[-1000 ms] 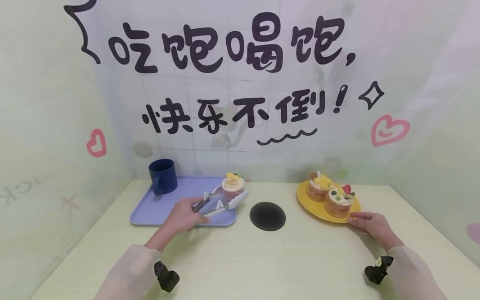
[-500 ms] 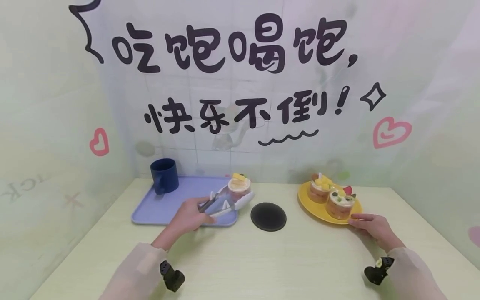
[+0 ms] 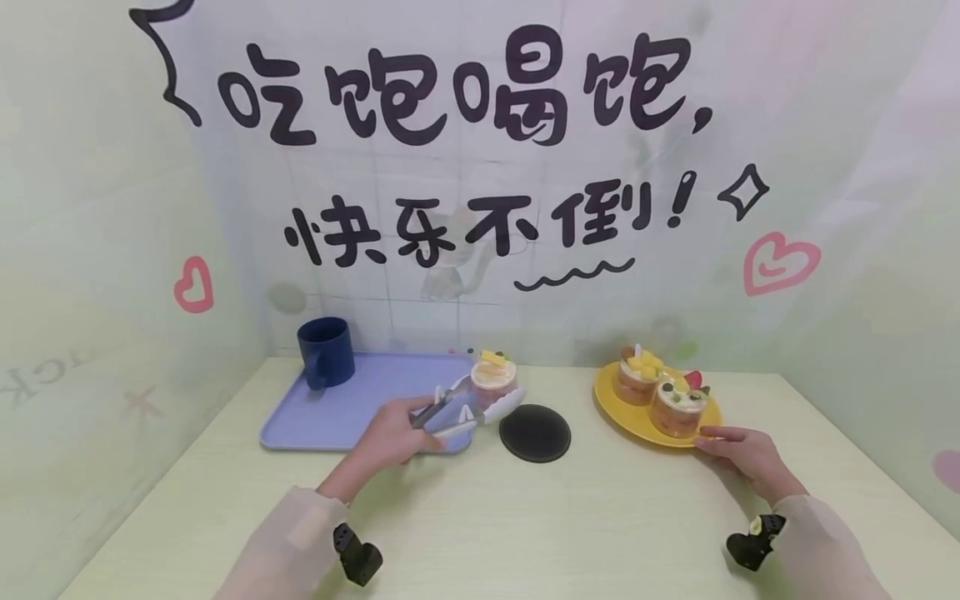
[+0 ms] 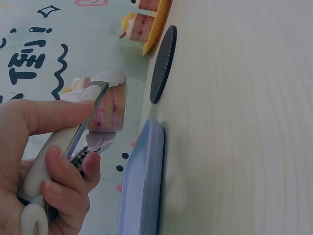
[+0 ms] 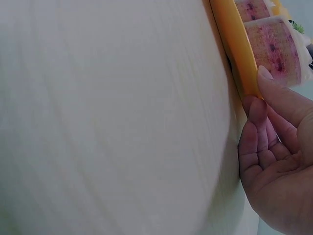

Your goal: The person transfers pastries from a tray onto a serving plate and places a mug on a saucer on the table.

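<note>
My left hand [image 3: 397, 432] grips a pair of tongs [image 4: 63, 142] with white handles and pale tips. Between the tong tips is a dessert cup [image 3: 493, 379] topped with cream and yellow fruit. In the left wrist view the cup [image 4: 108, 108] hangs raised above the tabletop, past the tray's end. My right hand [image 3: 742, 454] pinches the near right rim of a yellow plate [image 3: 622, 423], thumb on top and fingers below, as the right wrist view shows. Two more dessert cups stand on that plate, the nearer one [image 3: 678, 410] with cream, berries and strawberry, the other [image 3: 637, 379] with yellow cubes.
A lavender tray [image 3: 300, 433] lies at the back left, with a dark blue mug [image 3: 327, 354] on its far left corner. Between tray and plate lies a round black coaster [image 3: 536, 433]. A printed backdrop [image 3: 465, 317] stands behind the table.
My left hand has moved right, carrying the dessert cup in the tongs from over the tray's right end toward the coaster. My right hand stays at the plate's rim.
</note>
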{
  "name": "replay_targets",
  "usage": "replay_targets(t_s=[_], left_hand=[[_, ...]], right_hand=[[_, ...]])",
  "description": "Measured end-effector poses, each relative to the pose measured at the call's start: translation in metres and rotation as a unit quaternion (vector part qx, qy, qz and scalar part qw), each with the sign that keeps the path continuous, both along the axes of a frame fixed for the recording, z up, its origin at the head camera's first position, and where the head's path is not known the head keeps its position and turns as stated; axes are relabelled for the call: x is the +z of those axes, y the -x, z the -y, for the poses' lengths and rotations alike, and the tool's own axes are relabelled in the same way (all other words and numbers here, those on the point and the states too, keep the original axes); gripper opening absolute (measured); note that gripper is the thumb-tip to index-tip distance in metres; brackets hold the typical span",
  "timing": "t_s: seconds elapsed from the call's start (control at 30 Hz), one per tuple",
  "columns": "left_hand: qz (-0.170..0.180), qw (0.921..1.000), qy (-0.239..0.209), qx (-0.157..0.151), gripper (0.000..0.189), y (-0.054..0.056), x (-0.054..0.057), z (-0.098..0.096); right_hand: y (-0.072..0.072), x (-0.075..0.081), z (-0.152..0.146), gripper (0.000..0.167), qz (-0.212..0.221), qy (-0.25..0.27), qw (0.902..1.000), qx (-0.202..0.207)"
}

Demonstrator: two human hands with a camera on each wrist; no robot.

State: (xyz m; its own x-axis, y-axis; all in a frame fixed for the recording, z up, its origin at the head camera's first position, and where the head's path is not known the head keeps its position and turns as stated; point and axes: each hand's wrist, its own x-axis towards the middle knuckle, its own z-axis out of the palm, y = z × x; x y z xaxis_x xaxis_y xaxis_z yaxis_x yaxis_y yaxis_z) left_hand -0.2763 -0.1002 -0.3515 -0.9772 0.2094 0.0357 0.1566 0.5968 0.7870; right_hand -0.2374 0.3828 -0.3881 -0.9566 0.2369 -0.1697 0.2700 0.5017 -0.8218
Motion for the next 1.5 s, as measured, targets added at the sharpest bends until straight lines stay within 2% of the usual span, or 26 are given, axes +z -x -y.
replay_targets(t_s=[0.3,0.6,1.07,1.5], left_hand=[[0.003,1.0,0.004,-0.006,0.073,0.001,-0.002,-0.006],[0.002,0.9997,0.004,-0.023,0.072,0.001,-0.001,-0.013],[0.011,0.9988,-0.003,-0.047,0.074,0.002,-0.001,-0.028],[0.004,0.9966,-0.018,-0.08,0.077,0.002,-0.001,-0.045]], right_hand=[[0.001,-0.003,0.0,0.068,0.017,-0.009,0.9998,0.0],[0.0,-0.002,0.001,0.074,0.015,-0.007,0.9999,-0.001],[0.001,-0.001,-0.001,0.071,0.008,0.002,1.0,0.0],[0.001,0.0,-0.001,0.067,0.007,0.005,1.0,-0.001]])
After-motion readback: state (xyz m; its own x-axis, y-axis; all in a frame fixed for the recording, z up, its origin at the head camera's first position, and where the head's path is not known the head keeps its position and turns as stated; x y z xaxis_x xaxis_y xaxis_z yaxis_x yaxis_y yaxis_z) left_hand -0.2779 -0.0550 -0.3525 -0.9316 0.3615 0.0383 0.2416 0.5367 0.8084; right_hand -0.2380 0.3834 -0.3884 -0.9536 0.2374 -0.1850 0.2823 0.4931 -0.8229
